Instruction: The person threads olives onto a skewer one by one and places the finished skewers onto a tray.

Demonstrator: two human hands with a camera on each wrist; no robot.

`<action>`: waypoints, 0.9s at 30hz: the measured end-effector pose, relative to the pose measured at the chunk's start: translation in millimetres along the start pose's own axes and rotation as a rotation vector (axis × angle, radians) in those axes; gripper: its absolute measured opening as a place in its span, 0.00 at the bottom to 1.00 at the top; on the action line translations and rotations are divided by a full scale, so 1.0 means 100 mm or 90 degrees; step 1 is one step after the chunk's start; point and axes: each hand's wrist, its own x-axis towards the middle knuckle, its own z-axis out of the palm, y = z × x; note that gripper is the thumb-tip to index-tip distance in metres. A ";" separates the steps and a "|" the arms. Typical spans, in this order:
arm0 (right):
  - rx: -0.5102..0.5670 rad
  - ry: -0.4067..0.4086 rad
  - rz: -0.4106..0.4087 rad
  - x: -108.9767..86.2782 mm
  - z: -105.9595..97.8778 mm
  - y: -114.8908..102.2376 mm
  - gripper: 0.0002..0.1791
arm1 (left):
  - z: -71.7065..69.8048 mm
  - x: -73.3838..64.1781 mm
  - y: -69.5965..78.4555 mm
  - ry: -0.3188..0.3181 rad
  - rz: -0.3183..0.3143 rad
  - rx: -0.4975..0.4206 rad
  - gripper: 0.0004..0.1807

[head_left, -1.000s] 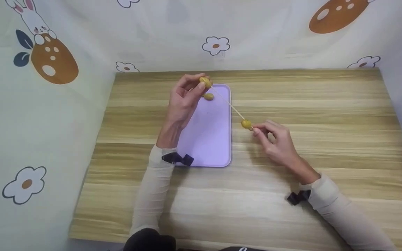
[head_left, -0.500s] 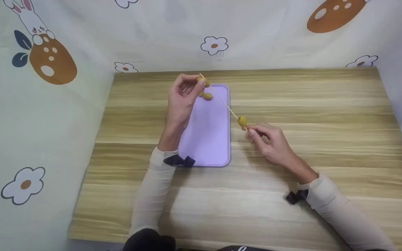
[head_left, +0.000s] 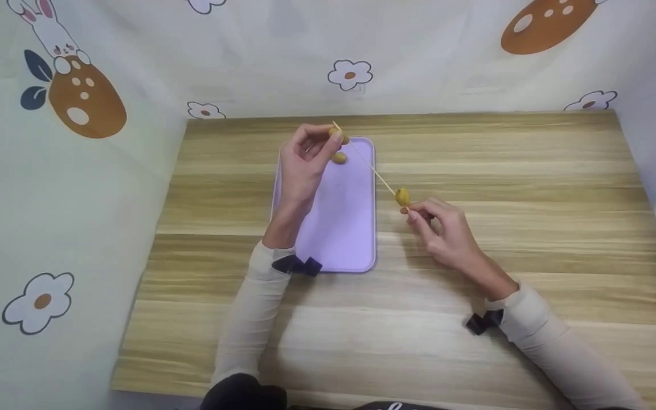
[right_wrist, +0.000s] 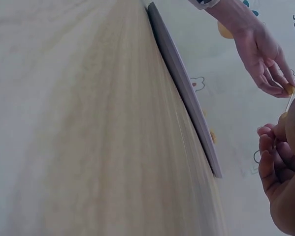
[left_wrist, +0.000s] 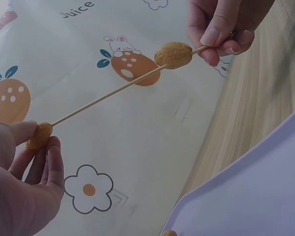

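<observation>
A thin bamboo skewer (head_left: pixel 372 168) slants between the two hands above the table and tray. One wrinkled, golden-brown oval fruit (left_wrist: pixel 173 55) is threaded on it close to the right hand. My right hand (head_left: pixel 446 230) pinches the skewer's near end between thumb and fingers, just behind that fruit. At the far end my left hand (head_left: pixel 300 165) holds a second such fruit (left_wrist: pixel 39 136) between thumb and fingertips. In the head view the skewer's tip pokes out past this second fruit.
Beneath the left hand lies a lilac tray (head_left: pixel 342 228) with another fruit (head_left: pixel 339 158) near its far end. The wood-grain table (head_left: pixel 504 171) meets a patterned cloth (head_left: pixel 271 62) at the back.
The left hand has shifted slightly right and nearer. The skewer's tip, not visible beyond the left-hand fruit at first, now sticks out past it. The right hand has barely moved.
</observation>
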 end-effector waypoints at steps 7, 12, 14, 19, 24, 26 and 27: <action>0.014 0.026 -0.028 0.01 0.00 0.00 0.09 | 0.00 -0.02 0.05 -0.017 0.041 0.059 0.14; 0.027 0.020 -0.030 0.01 0.00 0.02 0.08 | 0.02 -0.04 0.08 -0.037 0.046 0.060 0.15; 0.031 0.019 -0.029 0.00 0.00 0.03 0.08 | 0.04 -0.06 0.09 -0.045 0.044 0.054 0.14; 0.035 0.027 -0.024 -0.01 0.00 0.03 0.08 | 0.08 -0.08 0.09 -0.059 0.040 0.040 0.13; 0.033 0.049 -0.029 0.00 -0.01 0.00 0.09 | 0.10 -0.09 0.06 -0.066 0.042 0.040 0.13; 0.032 0.056 -0.033 0.01 -0.01 -0.01 0.10 | 0.10 -0.09 0.05 -0.065 0.043 0.046 0.13; 0.032 0.061 -0.033 0.01 0.00 -0.01 0.10 | 0.10 -0.09 0.04 -0.065 0.043 0.048 0.13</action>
